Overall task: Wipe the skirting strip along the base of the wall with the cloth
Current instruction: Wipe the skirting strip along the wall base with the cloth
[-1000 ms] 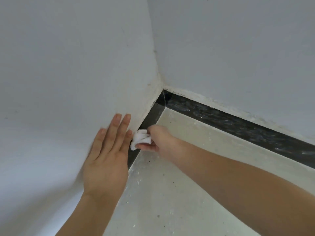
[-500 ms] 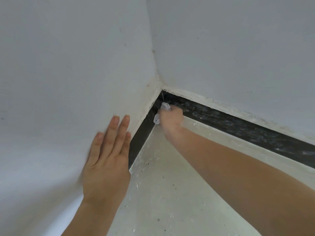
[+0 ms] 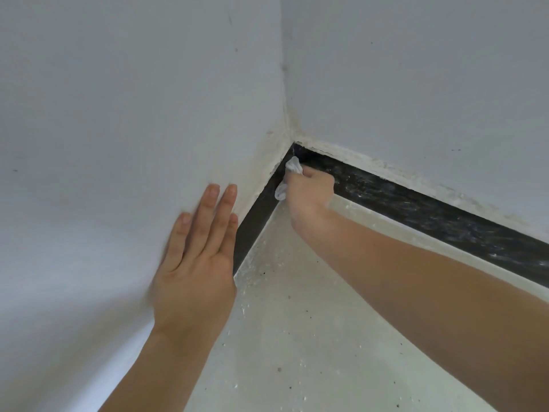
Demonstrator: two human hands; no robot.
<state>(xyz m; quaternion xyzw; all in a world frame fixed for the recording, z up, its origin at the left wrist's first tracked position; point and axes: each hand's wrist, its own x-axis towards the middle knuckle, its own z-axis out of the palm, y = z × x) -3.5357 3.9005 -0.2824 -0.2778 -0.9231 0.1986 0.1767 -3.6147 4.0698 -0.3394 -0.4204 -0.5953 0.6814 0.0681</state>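
A black skirting strip (image 3: 430,215) runs along the base of both white walls and meets in the corner. Its right stretch is streaked with pale dust. My right hand (image 3: 310,193) is shut on a small crumpled white cloth (image 3: 292,168) and presses it against the strip right at the corner. My left hand (image 3: 197,257) lies flat on the left wall (image 3: 118,144), fingers spread and pointing up, just left of the strip's left stretch (image 3: 255,221).
The pale speckled floor (image 3: 297,337) fills the lower middle, with white crumbs and dark specks near the left strip. The right wall (image 3: 416,69) has rough plaster along its lower edge above the strip.
My right hand has carried the cloth along the left stretch of the strip from beside my left hand into the corner. My left hand has stayed on the wall.
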